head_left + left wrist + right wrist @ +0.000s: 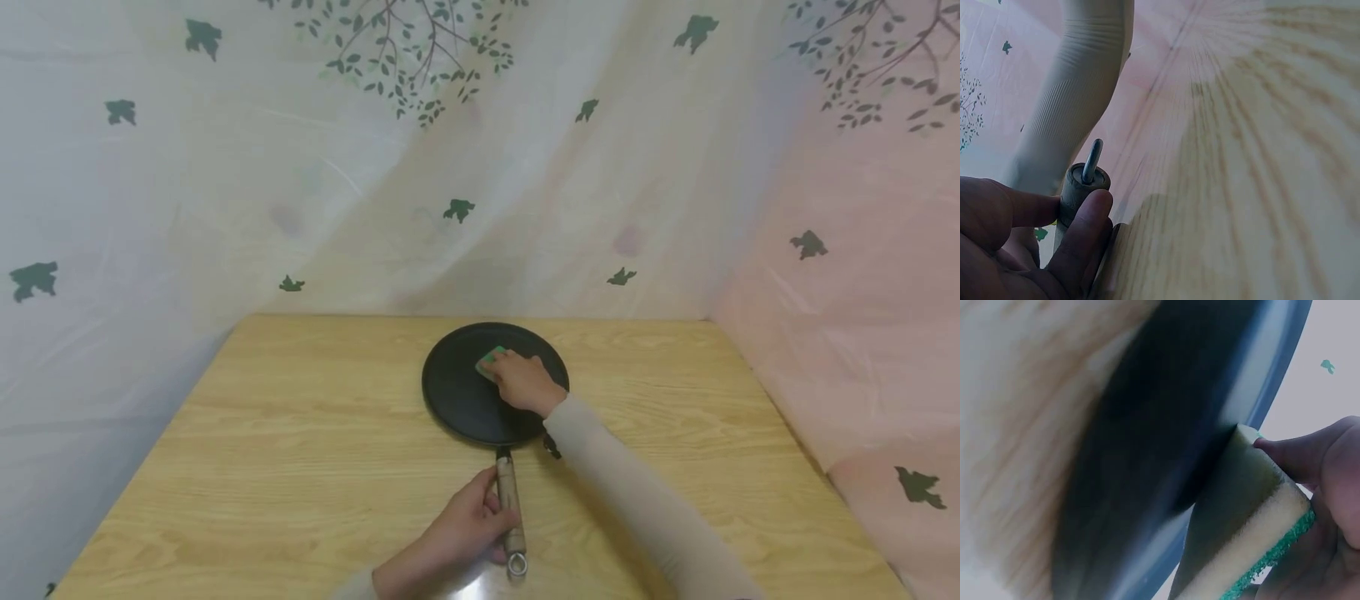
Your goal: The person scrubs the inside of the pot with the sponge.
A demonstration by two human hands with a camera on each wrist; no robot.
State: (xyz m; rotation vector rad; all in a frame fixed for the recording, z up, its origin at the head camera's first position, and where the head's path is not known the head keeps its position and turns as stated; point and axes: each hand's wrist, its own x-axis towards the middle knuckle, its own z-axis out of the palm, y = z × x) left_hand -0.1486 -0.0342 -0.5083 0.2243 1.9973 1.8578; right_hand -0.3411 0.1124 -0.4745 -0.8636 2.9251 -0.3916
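Observation:
A round black flat pan (465,404) lies toward the far middle of the table, its wooden handle (507,492) pointing at me. My left hand (468,521) grips that handle from the left; in the left wrist view, thumb and fingers close round its end beside the metal hanging ring (1092,161). Over the pan's surface, my right hand (525,382) holds a sponge (487,364). The right wrist view shows the sponge's pale foam (1241,537) facing the pan and its green scouring layer on the outer side, under the fingers.
The pan rests on a wood-grain table (300,433). White cloth (375,208) printed with leaves and birds hangs behind the table and along its sides. A dark band (552,447) shows at my right wrist.

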